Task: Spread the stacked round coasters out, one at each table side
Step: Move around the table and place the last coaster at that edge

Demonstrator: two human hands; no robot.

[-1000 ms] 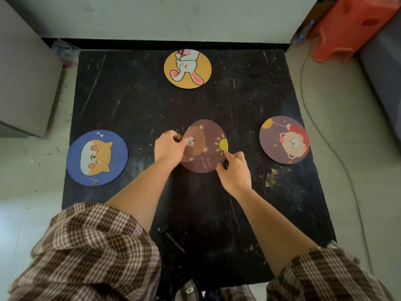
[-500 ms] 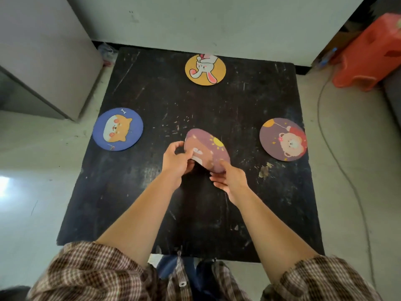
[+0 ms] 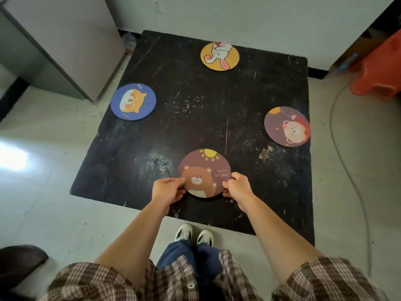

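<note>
I have the bear coaster point(image 3: 204, 172) pinched at both edges, left hand point(image 3: 167, 191) and right hand point(image 3: 237, 189) closed on it, at the near side of the worktop point(image 3: 195, 118). I'd lay it flat, centred on this edge, then let go cleanly. Three other coasters already lie at the remaining sides.

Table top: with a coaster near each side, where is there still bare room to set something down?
The table centre is bare, ringed by the rabbit coaster, dog coaster, balloon-bear coaster and sun-bear coaster. All four corners are free too. Crowded only at the near edge, where both hands pinch the sun-bear coaster.
</note>
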